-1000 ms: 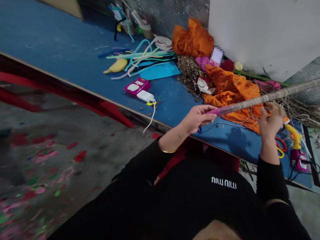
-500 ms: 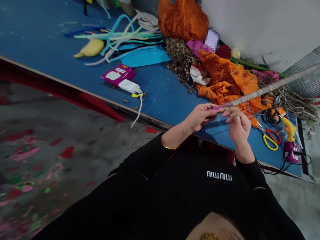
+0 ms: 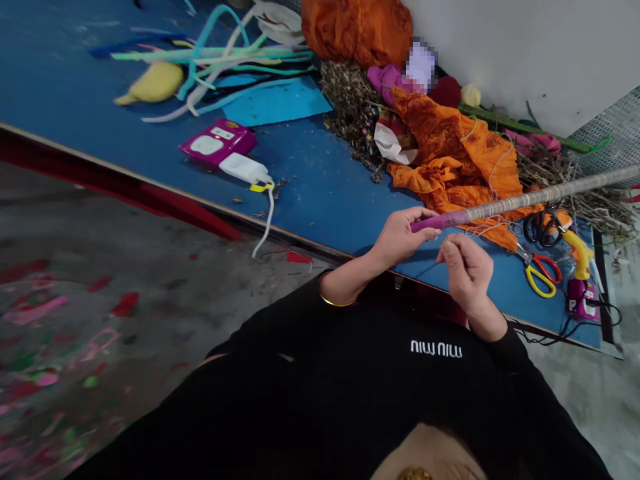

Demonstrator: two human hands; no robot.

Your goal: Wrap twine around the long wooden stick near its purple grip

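Observation:
My left hand is closed round the purple end of a long striped stick, which slants up to the right edge. Just right of and below that end is my right hand, its fingers pinched together; what they hold, if anything, is too small to make out. Thin string lies loosely under the stick, near the right hand. Behind the stick an orange cloth is spread in crumpled folds.
On the blue table are scissors, a yellow glue gun, a purple power socket with a white plug, coloured fuzzy strips, a yellow bulb-shaped object, a blue sheet and dried plants. Scraps litter the floor.
My right hand has moved down, away from the stick, and its fingers have closed together. More of the stick's purple end shows. The view has shifted slightly.

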